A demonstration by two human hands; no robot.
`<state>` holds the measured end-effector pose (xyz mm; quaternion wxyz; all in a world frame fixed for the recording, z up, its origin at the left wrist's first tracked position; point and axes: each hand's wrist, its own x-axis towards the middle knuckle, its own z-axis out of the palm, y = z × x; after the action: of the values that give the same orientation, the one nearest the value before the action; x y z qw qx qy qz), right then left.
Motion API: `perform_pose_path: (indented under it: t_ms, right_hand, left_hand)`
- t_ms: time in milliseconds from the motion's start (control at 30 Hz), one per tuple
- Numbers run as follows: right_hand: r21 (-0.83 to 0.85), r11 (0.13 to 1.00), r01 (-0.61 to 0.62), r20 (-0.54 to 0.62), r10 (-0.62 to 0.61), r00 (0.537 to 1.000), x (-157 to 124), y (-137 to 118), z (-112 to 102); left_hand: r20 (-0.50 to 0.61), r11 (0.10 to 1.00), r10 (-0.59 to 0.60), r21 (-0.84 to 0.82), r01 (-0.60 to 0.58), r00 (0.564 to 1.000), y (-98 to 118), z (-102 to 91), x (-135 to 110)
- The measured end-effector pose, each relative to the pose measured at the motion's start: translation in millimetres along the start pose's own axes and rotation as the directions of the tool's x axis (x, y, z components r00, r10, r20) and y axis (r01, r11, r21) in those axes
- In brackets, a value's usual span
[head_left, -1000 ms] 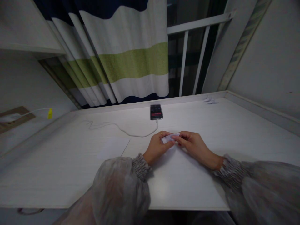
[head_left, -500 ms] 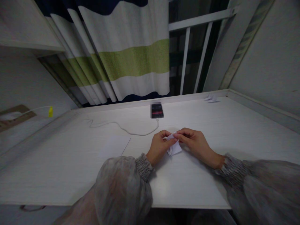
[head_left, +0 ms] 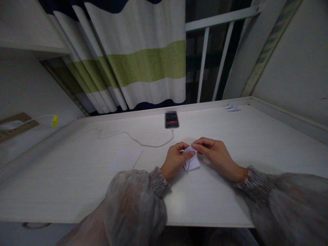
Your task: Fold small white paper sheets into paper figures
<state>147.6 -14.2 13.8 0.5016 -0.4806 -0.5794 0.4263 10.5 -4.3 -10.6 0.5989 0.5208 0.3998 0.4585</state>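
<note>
A small folded piece of white paper (head_left: 192, 164) is held just above the desk, its layers partly spread at the lower end. My left hand (head_left: 176, 158) grips it from the left, thumb across its front and a ring on one finger. My right hand (head_left: 214, 152) pinches with thumb and fingertips at the paper's upper right corner. The fingertips hide that corner. Left of my hands lies a flat sheet of white paper (head_left: 125, 159).
A pixelated dark device (head_left: 171, 120) lies behind my hands, with a white cable (head_left: 143, 145) running left from it. Several folded paper pieces (head_left: 232, 107) sit at the back right of the white desk (head_left: 77, 184). A striped curtain (head_left: 148, 68) hangs behind.
My right hand has shifted slightly up and right, to the paper's upper corner, uncovering more of its top. My left hand keeps its hold.
</note>
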Motion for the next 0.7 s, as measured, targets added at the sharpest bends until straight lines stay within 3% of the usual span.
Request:
perform_pose_path:
  t_ms: [700]
  right_hand:
    - [-0.14,0.989,0.053,-0.073,-0.064,0.995,3.0,4.9,-3.8]
  left_hand:
    - [-0.05,0.999,-0.048,0.022,0.049,0.998,-0.9,3.8,0.2]
